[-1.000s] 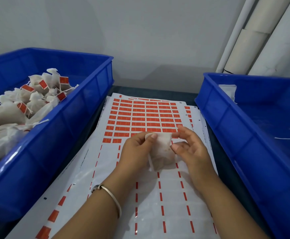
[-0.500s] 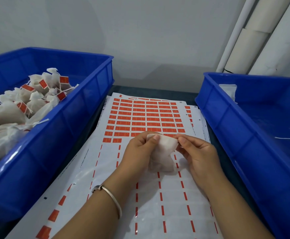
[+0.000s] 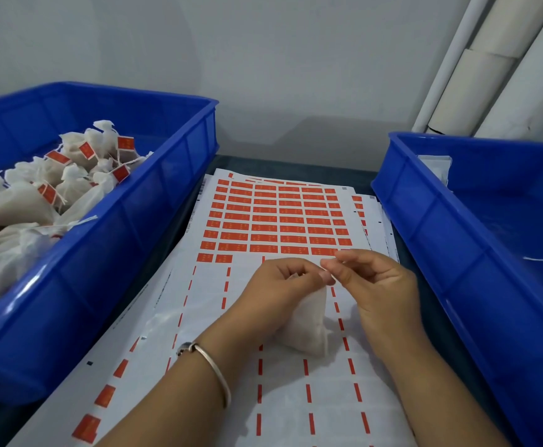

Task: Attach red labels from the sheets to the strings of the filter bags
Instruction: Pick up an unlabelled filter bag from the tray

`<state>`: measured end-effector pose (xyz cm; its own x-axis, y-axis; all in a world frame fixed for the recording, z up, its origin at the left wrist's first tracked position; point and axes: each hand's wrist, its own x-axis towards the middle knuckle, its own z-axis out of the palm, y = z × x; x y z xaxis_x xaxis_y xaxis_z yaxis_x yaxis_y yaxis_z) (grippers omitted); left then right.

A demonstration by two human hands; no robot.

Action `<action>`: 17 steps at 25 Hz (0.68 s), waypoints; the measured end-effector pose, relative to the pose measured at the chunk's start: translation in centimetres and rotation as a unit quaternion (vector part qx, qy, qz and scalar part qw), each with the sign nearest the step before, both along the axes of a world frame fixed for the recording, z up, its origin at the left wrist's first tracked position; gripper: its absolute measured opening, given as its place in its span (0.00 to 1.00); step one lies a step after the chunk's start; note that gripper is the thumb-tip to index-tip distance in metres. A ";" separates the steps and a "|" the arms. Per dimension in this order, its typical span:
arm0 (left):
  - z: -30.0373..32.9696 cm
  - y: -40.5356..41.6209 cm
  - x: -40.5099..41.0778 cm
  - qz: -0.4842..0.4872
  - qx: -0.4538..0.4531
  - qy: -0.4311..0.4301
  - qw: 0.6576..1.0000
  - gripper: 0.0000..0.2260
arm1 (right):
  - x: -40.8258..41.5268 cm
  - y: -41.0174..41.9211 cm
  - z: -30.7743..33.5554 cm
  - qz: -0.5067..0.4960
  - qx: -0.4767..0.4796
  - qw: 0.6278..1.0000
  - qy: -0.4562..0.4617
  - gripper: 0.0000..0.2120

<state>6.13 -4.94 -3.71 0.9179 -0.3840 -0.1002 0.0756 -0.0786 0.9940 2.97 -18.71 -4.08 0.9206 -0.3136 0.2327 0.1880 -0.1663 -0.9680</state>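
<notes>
A white filter bag (image 3: 309,321) hangs over the label sheet (image 3: 263,317), its bottom resting on the paper. My left hand (image 3: 280,285) pinches the bag's top between thumb and fingers. My right hand (image 3: 373,285) is right beside it, its thumb and forefinger pinched together at the bag's top, apparently on the thin string, which is too fine to see clearly. Rows of red labels (image 3: 276,217) fill the far half of the sheet, just beyond both hands.
A blue bin (image 3: 128,240) on the left holds several filter bags with red labels attached (image 3: 54,185). A second blue bin (image 3: 457,253) on the right holds a few white bags and strings. More sheets lie under the top one. White pipes stand at the back right.
The bag was held up flat between both hands; now it hangs down from my left hand's pinch, and my right hand has moved to the top, fingertips pinched beside the left.
</notes>
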 end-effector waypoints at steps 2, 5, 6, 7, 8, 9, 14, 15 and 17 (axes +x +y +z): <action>-0.1 0.0 0.1 0.009 0.017 0.008 1.000 0.11 | 0.1 -0.2 0.0 -0.012 -0.007 1.000 -0.003 0.02; 0.1 0.0 0.1 -0.019 0.055 0.012 0.998 0.13 | 0.8 -1.3 0.1 -0.063 -0.008 0.998 -0.005 0.05; 0.2 0.0 0.1 -0.037 0.067 0.011 0.997 0.12 | 1.0 -1.7 0.1 -0.085 -0.016 0.996 -0.005 0.06; 0.2 0.0 0.0 -0.052 0.077 0.010 0.996 0.12 | 1.1 -1.9 0.1 -0.103 -0.024 0.994 -0.006 0.07; 0.2 -0.1 0.0 -0.061 0.083 0.010 0.995 0.11 | 1.0 -1.9 0.1 -0.115 -0.029 0.993 -0.014 0.08; 0.2 -0.1 -0.1 -0.067 0.086 0.012 0.994 0.11 | 0.8 -1.8 0.0 -0.123 -0.031 0.992 -0.026 0.08; 0.4 0.3 0.0 -0.041 0.002 0.021 0.999 0.12 | 0.6 0.0 -0.1 -0.098 -0.010 0.995 -0.025 0.06; 0.4 0.4 0.0 -0.019 -0.032 0.028 0.999 0.11 | 0.7 0.1 -0.1 -0.072 0.012 0.997 0.000 0.09; 0.5 0.4 0.0 0.023 -0.080 0.031 0.996 0.08 | 0.6 0.3 -0.4 0.013 0.047 0.997 0.059 0.17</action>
